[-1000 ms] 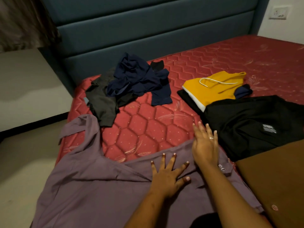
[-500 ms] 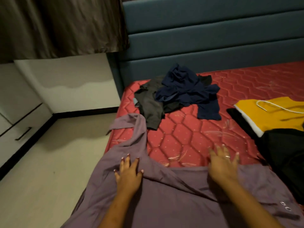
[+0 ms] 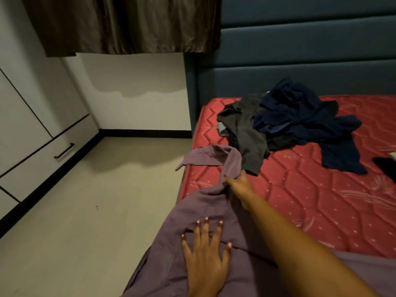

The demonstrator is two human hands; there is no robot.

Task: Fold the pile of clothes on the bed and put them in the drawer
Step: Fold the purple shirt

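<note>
1. Your left hand (image 3: 205, 251) lies flat on the purple shirt (image 3: 188, 213), fingers straight and spread, grasping nothing.
2. Your right hand (image 3: 239, 186) reaches across your left arm to the shirt's sleeve (image 3: 216, 154). Its thumb and fingers are closed on the fabric at the sleeve's near end.
3. The purple shirt covers the near left corner of the red mattress (image 3: 310, 200). Its body spills over the bed's edge, and the sleeve runs away from you, with its cuff hanging past the left side.
4. The unfolded pile sits near the teal headboard (image 3: 300, 50). A dark grey garment (image 3: 246, 133) lies crumpled with a navy garment (image 3: 300, 118) partly on top of it. The grey one's lower edge overlaps the purple sleeve.
5. A black garment (image 3: 385, 171) shows at the right edge, apart from the pile.
6. The drawer (image 3: 47, 159), with a dark bar handle, sits flush in the white cabinet across the floor (image 3: 85, 200) on your left.
7. A brown curtain (image 3: 128, 24) hangs above the wall beside the headboard.
</note>
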